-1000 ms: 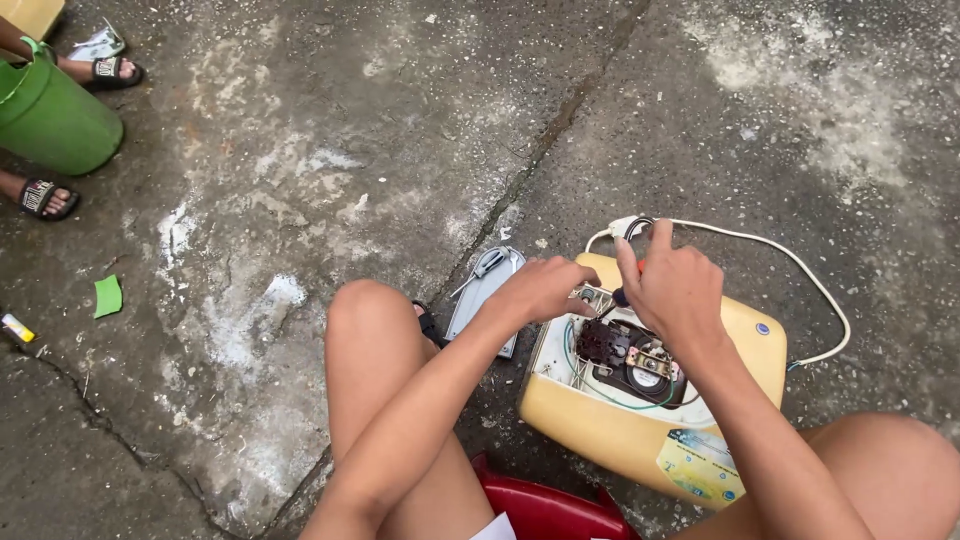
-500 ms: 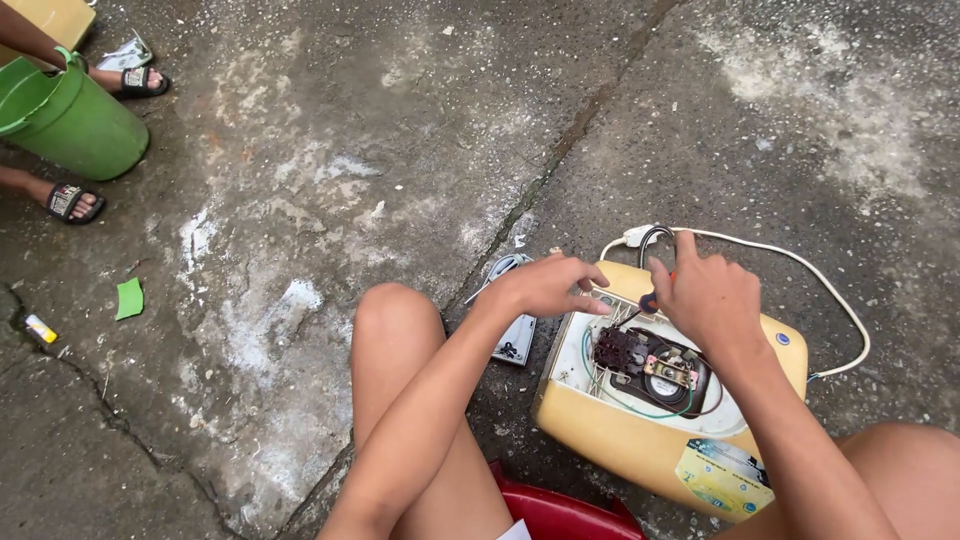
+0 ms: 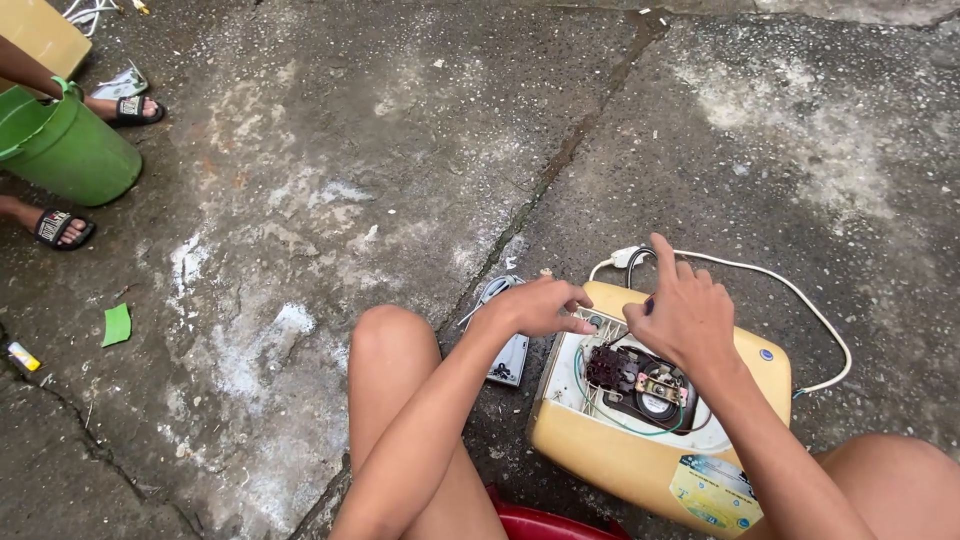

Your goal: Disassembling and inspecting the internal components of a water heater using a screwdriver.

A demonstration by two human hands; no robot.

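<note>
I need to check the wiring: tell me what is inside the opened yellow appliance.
Inside the yellow plastic appliance: a black terminal block, a green wire and a round metal part. Both hands cover the upper end.

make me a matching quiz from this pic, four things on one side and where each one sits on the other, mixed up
Things:
1. green bucket
2. yellow appliance
3. white cord
4. green scrap

Places:
A. under both hands, with its inner parts showing
B. far left of the picture, on the concrete below the bucket
C. top left corner, between two sandalled feet
D. looping over the concrete right of the appliance

Pairs: 1-C, 2-A, 3-D, 4-B
</note>
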